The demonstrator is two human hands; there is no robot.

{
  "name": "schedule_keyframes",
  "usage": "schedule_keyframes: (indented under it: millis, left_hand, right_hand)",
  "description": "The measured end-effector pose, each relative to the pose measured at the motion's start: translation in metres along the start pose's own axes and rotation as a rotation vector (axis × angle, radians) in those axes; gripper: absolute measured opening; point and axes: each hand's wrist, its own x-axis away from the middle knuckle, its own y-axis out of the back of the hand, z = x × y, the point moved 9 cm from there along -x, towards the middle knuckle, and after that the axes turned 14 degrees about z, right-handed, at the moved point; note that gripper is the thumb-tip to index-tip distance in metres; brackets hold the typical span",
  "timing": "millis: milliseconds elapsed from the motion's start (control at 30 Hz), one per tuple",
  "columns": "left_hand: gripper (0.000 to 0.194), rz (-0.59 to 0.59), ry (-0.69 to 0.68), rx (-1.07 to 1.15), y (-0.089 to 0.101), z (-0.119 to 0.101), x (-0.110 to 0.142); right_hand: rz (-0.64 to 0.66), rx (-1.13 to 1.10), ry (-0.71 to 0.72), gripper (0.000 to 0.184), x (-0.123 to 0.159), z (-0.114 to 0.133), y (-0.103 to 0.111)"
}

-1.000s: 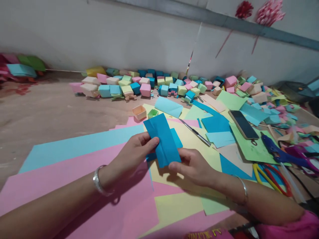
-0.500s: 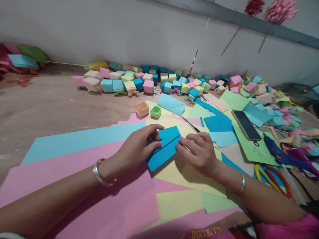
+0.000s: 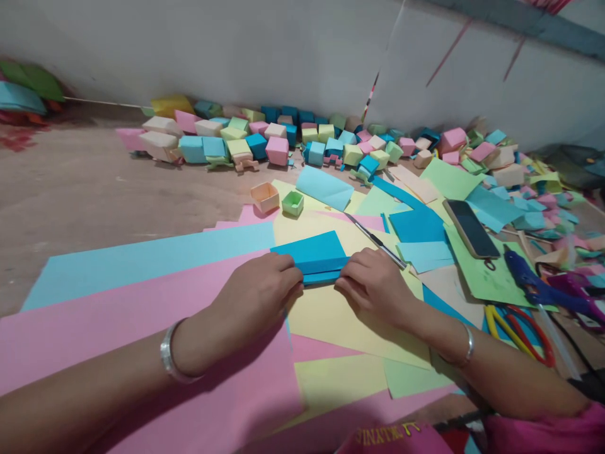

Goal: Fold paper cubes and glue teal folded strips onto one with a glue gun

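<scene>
A blue sheet of paper [image 3: 309, 247] lies between my hands, its near edge folded up into a narrow strip. My left hand [image 3: 265, 287] pinches the left end of that fold, fingers pressed together. At the right end, my right hand [image 3: 371, 277] grips the same fold between thumb and fingers. Under the sheet is yellow paper [image 3: 340, 321], with a large pink sheet [image 3: 189, 366] to the left. A craft knife [image 3: 375, 239] lies just beyond my right hand. Two small open paper boxes, one peach [image 3: 265, 197] and one green [image 3: 293, 203], stand beyond the blue sheet.
Many folded paper boxes [image 3: 276, 151] line the wall. On the right lie a phone [image 3: 470, 228], a blue glue gun [image 3: 534, 277] and scissors [image 3: 524, 334] with red and yellow handles. A light blue sheet [image 3: 155, 258] lies at the left.
The blue paper's near edge has been folded up into a strip. My left hand has moved from the sheet's left side down to the fold; my right hand has closed on its other end.
</scene>
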Motion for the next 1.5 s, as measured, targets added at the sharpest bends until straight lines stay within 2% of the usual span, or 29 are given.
schedule_keyframes:
  millis: [200, 400, 767, 900, 1100, 1267, 1367, 1433, 1500]
  left_hand:
    - [0.025, -0.005, 0.053, -0.011, -0.001, 0.006, 0.000]
    - [0.026, -0.009, 0.138, -0.035, 0.000, 0.012, 0.003]
    - [0.025, -0.023, 0.151, -0.015, -0.004, 0.018, 0.002]
    - [0.025, -0.054, 0.138, 0.007, -0.002, 0.017, 0.002]
    - [0.021, -0.019, 0.141, -0.009, -0.004, 0.019, -0.001]
    - [0.011, -0.031, 0.102, -0.021, -0.002, 0.012, 0.001]
    - [0.015, -0.071, 0.071, -0.137, 0.005, 0.001, 0.002]
    - [0.018, -0.095, 0.004, -0.179, 0.010, -0.010, 0.001]
    - [0.022, -0.063, -0.096, -0.158, 0.008, -0.020, 0.000]
  right_hand:
    - [0.035, -0.082, -0.138, 0.032, -0.003, -0.019, -0.004]
    - [0.086, -0.039, -0.195, 0.030, -0.004, -0.018, -0.003]
    - [0.112, 0.049, -0.234, 0.027, -0.005, -0.017, -0.005]
    - [0.098, 0.035, -0.245, 0.028, -0.005, -0.017, -0.005]
    - [0.127, -0.028, -0.316, 0.031, -0.007, -0.026, -0.007]
    - [0.170, -0.035, -0.337, 0.030, -0.008, -0.030, -0.008]
    - [0.198, -0.019, -0.349, 0.030, -0.010, -0.031, -0.009]
    - [0.215, -0.010, -0.361, 0.031, -0.011, -0.031, -0.009]
    - [0.230, -0.003, -0.374, 0.030, -0.012, -0.032, -0.009]
